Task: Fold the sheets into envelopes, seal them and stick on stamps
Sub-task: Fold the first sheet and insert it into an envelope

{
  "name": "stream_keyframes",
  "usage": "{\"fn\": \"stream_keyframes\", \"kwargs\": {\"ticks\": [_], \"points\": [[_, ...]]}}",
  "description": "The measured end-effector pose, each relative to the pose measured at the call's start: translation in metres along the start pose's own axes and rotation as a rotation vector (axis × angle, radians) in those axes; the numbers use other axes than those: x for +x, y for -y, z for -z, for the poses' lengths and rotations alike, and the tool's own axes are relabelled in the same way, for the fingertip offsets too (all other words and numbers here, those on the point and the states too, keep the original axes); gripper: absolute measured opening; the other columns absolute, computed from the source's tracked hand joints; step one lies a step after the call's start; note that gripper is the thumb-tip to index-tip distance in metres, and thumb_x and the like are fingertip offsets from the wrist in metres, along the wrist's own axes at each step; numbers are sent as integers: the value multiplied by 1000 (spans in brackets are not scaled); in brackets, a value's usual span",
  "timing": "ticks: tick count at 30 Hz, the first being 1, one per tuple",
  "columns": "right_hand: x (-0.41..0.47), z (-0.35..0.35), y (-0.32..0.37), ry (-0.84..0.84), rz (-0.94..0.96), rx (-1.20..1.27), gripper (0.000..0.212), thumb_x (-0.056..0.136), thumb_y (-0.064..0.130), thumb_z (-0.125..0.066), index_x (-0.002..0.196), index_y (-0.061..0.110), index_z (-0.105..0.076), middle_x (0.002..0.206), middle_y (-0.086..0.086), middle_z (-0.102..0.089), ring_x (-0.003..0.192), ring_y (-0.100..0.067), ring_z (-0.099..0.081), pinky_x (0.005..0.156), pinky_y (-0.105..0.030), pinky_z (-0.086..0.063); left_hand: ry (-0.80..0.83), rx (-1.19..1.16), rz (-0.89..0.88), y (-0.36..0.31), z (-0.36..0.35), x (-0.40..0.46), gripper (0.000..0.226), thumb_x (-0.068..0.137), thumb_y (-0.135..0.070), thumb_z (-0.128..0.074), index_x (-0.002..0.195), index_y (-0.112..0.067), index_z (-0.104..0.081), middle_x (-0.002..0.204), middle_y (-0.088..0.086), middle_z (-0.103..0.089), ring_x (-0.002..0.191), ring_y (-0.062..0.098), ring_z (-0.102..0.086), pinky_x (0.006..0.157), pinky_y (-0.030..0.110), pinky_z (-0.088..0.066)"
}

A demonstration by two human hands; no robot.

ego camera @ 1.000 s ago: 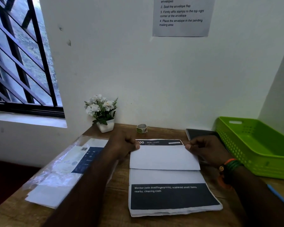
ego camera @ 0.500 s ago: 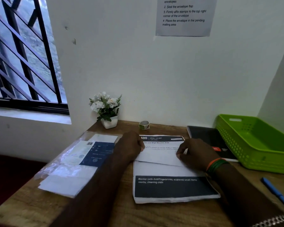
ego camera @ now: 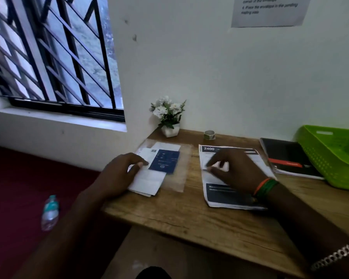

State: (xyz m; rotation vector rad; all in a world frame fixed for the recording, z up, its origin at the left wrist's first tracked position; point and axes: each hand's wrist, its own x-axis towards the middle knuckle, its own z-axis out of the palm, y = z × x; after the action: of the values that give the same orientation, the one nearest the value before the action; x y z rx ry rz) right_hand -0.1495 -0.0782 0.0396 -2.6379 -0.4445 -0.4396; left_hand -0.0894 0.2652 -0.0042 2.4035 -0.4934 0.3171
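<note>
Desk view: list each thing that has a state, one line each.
printed sheets: flat stack, under the right hand
right hand: fingers curled over the sheets
envelope pack: flat in clear plastic
left hand: fingers on the pack
green basket: upright
water bottle: lying on the floor

Dim daylight from window (ego camera: 54,57), motion blur, wide-angle warp

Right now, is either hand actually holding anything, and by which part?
The left hand rests on the near-left part of the envelope stack; its grip is unclear. The right hand lies over the folded sheet, hold unclear.
</note>
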Motion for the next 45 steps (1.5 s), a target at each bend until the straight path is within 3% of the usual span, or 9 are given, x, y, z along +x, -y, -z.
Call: {"fn": "stream_keyframes", "kwargs": {"ticks": [5, 12, 19, 23, 26, 29, 34, 40, 45], "points": [[19, -60, 81, 179, 262, 65, 20, 88, 37, -69, 106, 32, -73, 111, 9, -63, 105, -9, -55, 92, -34, -49, -82, -131, 78, 24, -6, -17, 31, 105, -9, -48, 115, -22, -74, 124, -4, -69, 114, 11, -62, 88, 8, -40], [48, -91, 107, 272, 290, -123, 36, 83, 48, -72, 114, 31, -72, 123, 6, -59, 114, -12, -49, 92, -34, -50, -103, -249, 115, 25, -5, -16, 33, 104, -9, -47, 113, -24, -75, 123, -8, -69, 113, 5, -61, 87, 8, -41], [39, -95, 116, 99, 306, -32, 18, 92, 40, -63, 96, 28, -75, 111, 11, -65, 105, -11, -53, 84, -37, -51, -99, -435, 162, 22, -4, -15, 58, 106, -57, -25, 110, -30, -76, 121, -3, -73, 113, 14, -64, 98, 37, -49], [33, -81, 133, -68, 216, 248, 16, 93, 35, -63, 90, 24, -75, 91, 8, -70, 83, -7, -62, 76, -35, -53, -214, -735, 180, 12, 6, -20, 91, 90, -79, -10, 120, -21, -73, 117, 3, -75, 116, 22, -68, 91, 36, -52], [31, -59, 148, -195, 161, 431, 18, 93, 32, -65, 83, 22, -76, 77, 15, -70, 73, -4, -65, 67, -28, -53, -383, -859, 5, -2, 9, -29, 85, 93, -79, -26, 139, -15, -58, 125, 6, -71, 121, 23, -65, 91, 28, -54], [30, -30, 164, -297, 172, 609, 20, 95, 23, -66, 80, 14, -75, 71, 9, -69, 66, -8, -66, 63, -32, -55, -425, -726, -112, -34, 5, -32, 93, 80, -79, -61, 154, -30, -35, 147, 1, -54, 131, 20, -56, 99, 39, -54], [22, 27, 164, -513, 148, 798, 16, 95, 17, -66, 86, 7, -75, 74, -7, -72, 66, -21, -66, 63, -38, -56, -606, -368, -213, -107, 11, -21, 116, 64, -73, -81, 157, -34, -23, 152, -14, -43, 135, 12, -51, 99, 50, -54], [6, 72, 95, -698, 39, 784, 13, 92, 21, -69, 104, 20, -75, 81, 4, -75, 76, -8, -70, 62, -23, -56, -574, 184, -313, -169, 13, 14, 116, 59, -75, -63, 159, -36, -22, 132, -6, -47, 118, 20, -50, 91, 47, -43], [5, 63, 11, -561, -97, 678, 38, 79, 30, -83, 114, 30, -67, 62, 8, -60, 58, -10, -56, 57, -28, -50, -377, 508, -404, -183, -31, 63, 126, 52, -71, -65, 161, -40, -11, 129, -4, -45, 114, 24, -47, 91, 49, -38]]}}
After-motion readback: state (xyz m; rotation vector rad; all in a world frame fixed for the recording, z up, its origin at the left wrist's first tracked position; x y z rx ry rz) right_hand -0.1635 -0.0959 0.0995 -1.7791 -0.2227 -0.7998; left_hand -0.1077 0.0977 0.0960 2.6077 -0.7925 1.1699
